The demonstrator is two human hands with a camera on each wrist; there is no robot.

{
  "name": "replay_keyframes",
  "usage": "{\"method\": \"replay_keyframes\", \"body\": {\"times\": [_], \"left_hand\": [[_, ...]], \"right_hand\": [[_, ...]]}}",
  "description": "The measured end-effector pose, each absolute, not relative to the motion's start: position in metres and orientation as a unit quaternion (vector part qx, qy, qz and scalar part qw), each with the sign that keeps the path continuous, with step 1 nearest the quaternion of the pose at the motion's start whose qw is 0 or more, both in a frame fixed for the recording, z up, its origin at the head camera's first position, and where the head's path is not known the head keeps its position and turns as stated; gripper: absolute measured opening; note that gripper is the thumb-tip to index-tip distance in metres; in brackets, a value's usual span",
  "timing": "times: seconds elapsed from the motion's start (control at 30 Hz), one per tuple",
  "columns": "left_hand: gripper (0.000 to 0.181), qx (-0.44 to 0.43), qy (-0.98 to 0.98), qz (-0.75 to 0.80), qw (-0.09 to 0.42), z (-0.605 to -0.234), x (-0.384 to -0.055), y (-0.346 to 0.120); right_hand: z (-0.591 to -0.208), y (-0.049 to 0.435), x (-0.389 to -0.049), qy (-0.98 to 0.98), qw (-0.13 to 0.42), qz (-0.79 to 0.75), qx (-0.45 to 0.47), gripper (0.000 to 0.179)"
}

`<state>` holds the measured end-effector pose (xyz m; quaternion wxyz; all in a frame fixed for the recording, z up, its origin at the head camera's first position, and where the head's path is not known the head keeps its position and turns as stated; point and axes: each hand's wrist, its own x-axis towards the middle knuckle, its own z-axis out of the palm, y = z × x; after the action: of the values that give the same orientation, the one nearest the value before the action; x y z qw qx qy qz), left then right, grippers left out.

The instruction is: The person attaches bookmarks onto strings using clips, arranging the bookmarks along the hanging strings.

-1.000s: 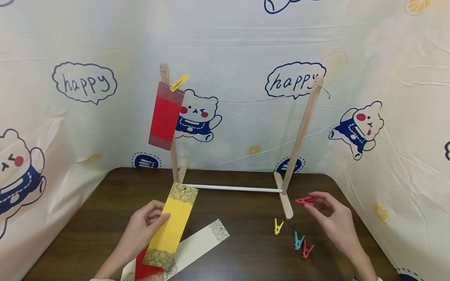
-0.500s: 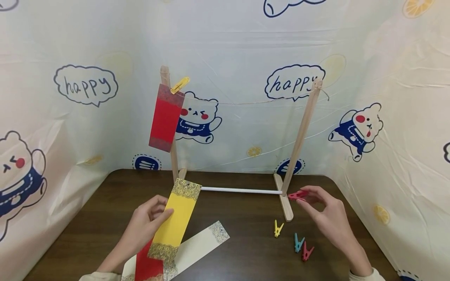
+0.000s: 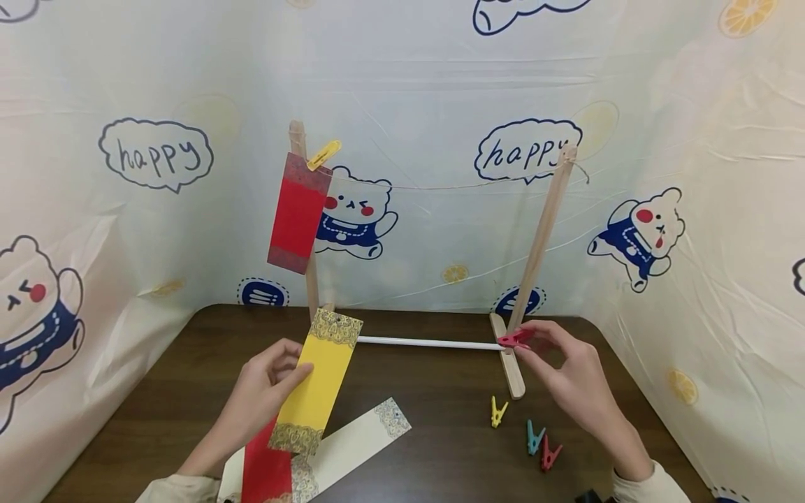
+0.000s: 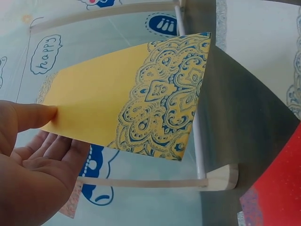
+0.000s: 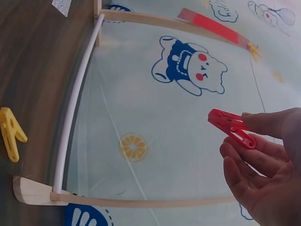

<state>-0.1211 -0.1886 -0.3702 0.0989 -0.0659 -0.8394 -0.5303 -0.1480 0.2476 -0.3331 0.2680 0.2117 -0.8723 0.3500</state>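
Note:
My left hand (image 3: pixel 264 384) pinches a yellow card (image 3: pixel 317 381) by its left edge, thumb on the front and fingers behind. Lace-like patterns cover both ends of the card, as the left wrist view shows. In my right hand (image 3: pixel 569 374) a red clothespin (image 5: pixel 230 127) is held between thumb and fingertips, near the foot of the stand's right post. A red card (image 3: pixel 298 213) hangs at the left end of a string (image 3: pixel 434 188), held by a yellow clothespin (image 3: pixel 324 155). The string runs between two wooden posts (image 3: pixel 546 230).
Under the left hand lie a red card (image 3: pixel 267 464) and white cards (image 3: pixel 358 443) with patterned ends. Yellow (image 3: pixel 498 412), blue (image 3: pixel 534 438) and red (image 3: pixel 550 454) clothespins lie on the table (image 3: pixel 440 433) at the right. A white rod (image 3: pixel 428 342) joins the stand's feet.
The left hand has raised the yellow card slightly, up and to the right. The right hand has moved left and up with the red clothespin. The hanging red card stays put.

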Motion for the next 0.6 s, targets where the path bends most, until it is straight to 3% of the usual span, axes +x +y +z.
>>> {"method": "replay_keyframes", "body": {"times": [0.6], "left_hand": [[0.028, -0.078, -0.824, -0.551, 0.107, -0.363, -0.130, -0.190]], "right_hand": [[-0.315, 0.230, -0.157, -0.857, 0.289, 0.348, 0.246, 0.033]]}}
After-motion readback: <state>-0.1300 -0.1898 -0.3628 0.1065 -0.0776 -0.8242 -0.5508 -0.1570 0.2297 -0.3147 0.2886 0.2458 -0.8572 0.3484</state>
